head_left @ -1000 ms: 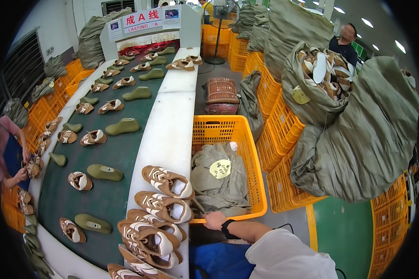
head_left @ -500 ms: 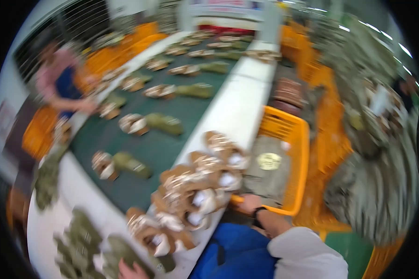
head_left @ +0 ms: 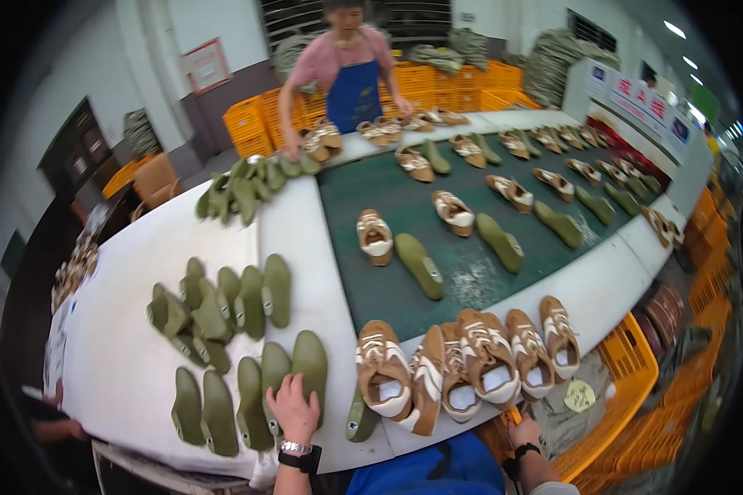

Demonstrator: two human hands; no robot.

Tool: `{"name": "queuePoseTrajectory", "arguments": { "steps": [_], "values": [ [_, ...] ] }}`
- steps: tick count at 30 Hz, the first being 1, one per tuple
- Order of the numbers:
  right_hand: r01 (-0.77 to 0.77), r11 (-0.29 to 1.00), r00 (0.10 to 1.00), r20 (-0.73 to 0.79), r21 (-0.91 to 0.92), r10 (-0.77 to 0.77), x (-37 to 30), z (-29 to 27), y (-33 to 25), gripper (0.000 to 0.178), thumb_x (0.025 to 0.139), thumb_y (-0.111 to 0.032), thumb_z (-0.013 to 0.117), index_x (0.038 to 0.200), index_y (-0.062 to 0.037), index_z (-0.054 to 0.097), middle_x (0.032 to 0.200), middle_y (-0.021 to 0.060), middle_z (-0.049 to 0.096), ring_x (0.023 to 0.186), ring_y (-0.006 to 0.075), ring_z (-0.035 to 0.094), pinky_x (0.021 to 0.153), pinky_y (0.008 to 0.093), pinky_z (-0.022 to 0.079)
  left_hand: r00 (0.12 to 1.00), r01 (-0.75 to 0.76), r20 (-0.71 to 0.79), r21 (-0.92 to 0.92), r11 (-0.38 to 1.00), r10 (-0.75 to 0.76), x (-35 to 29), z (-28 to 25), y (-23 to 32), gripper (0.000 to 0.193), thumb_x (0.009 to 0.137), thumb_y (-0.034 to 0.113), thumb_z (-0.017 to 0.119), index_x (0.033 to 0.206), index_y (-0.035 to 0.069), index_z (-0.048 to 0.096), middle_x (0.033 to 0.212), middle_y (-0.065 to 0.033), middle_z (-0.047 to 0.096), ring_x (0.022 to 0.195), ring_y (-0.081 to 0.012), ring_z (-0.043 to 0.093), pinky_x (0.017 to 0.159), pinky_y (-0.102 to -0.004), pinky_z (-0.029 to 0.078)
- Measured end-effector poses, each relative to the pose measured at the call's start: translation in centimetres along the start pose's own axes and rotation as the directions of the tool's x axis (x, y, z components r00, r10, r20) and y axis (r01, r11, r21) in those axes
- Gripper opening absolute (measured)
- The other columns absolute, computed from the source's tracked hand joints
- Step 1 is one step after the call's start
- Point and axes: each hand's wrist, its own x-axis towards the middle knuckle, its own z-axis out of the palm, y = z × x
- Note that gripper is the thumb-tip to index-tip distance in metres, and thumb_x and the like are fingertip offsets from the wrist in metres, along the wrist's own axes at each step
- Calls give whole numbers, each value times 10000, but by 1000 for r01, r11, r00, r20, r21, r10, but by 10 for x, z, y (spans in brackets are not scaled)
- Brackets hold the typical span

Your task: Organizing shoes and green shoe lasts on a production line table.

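Observation:
My left hand (head_left: 294, 410), with a watch and a metal bracelet at the wrist, rests fingers apart on two green shoe lasts (head_left: 310, 363) at the table's near edge. More lasts lie in a row beside it, and a loose pile (head_left: 210, 309) is behind them. To the right, my right hand (head_left: 523, 436) is closed on the rim of an orange plastic crate (head_left: 636, 351) holding grey-green material and a round yellow label. Between my hands, several brown and white sneakers (head_left: 487, 351) stand packed together on the white ledge. One green last (head_left: 362, 418) lies beside them.
A green conveyor belt (head_left: 462, 285) carries sneakers paired with green lasts. Across it a person in a blue apron (head_left: 351, 91) reaches toward shoes and lasts on the far ledge. Stacked orange crates (head_left: 495, 78) line the back. Another person's arm (head_left: 58, 431) shows at lower left.
The view has swung left, bringing the white table and the co-worker more fully into sight. My left hand stays by the lasts; my right hand keeps hold of the crate.

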Motion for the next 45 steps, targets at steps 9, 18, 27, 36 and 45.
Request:
{"name": "queuePoseTrajectory", "arguments": {
  "steps": [9, 18, 27, 36, 45],
  "values": [
    [29, 998, 999, -38, 47, -27, 6, 4, 6, 285, 720, -264, 687, 876, -33, 633, 784, 196, 660, 772, 373, 641, 704, 448, 513, 998, 59, 30, -310, 949, -53, -5, 0, 12, 422, 774, 78, 610, 1179, 27, 504, 1240, -250, 480, 1029, -410, 534, 916, -465, 420],
    [19, 1000, 999, -36, 17, -19, 5, 10, 13, 292, 709, -294, 698, 830, -38, 625, 778, 195, 659, 759, 370, 645, 689, 454, 518, 993, 103, 82, -319, 942, -80, -15, -8, 21, 441, 771, 69, 604, 1194, 18, 491, 1264, -256, 460, 1086, -425, 508, 901, -447, 447],
    [-20, 999, 1000, -9, 43, 21, 3, 1, 4, 303, 718, -309, 696, 839, -40, 627, 804, 177, 663, 784, 358, 646, 691, 446, 520, 993, 88, 106, -305, 948, -58, -12, -5, 19, 462, 760, 71, 606, 1200, 8, 478, 1259, -276, 452, 1098, -439, 492, 921, -455, 429],
    [3, 995, 1000, 12, 104, -4, 2, -8, 3, 279, 733, -279, 686, 872, -42, 636, 818, 193, 660, 787, 362, 645, 704, 450, 519, 985, 58, 170, -304, 951, -6, -3, -4, 11, 525, 733, 48, 649, 1228, 20, 474, 1254, -256, 486, 1142, -404, 489, 960, -413, 414],
    [19, 992, 1000, 3, 126, -19, 0, -2, 7, 284, 719, -271, 700, 852, -33, 622, 822, 175, 646, 779, 358, 635, 693, 449, 511, 831, 536, 547, -741, 406, -98, 182, 8, 48, 404, 807, -17, 583, 1205, 37, 539, 1037, -93, 612, 895, -170, 604, 766, -283, 513]
  ]
}}
